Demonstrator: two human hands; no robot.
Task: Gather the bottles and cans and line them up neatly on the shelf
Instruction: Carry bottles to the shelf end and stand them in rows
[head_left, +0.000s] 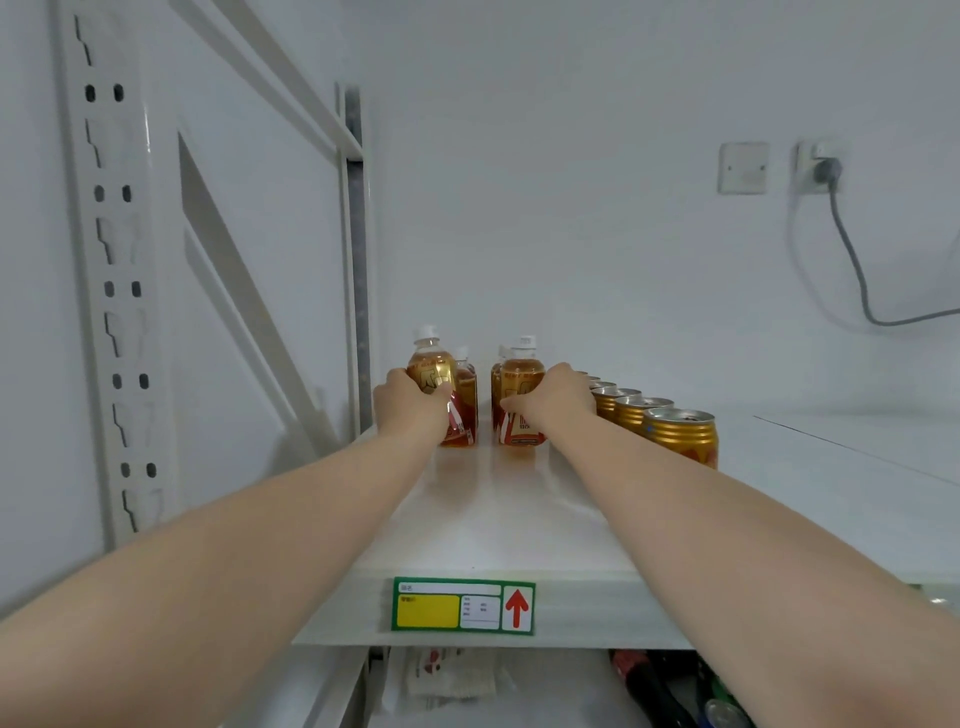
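Gold cans (680, 439) stand in a row on the white shelf (493, 530). Next to them, the left hand (413, 405) curls its fingers round the front left bottle (431, 364). The right hand (556, 400) curls round the front right bottle (522, 371). A hard shove could tip the bottles behind (466, 387) or bump the cans.

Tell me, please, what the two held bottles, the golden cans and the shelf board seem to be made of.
Left bottle and right bottle: probably clear glossy plastic; amber liquid shows through, white caps. Cans: likely metal; shiny gold ribbed walls, silver tops. Shelf board: smooth white, faintly mirroring the bottles; painted metal or laminate, I cannot tell which.
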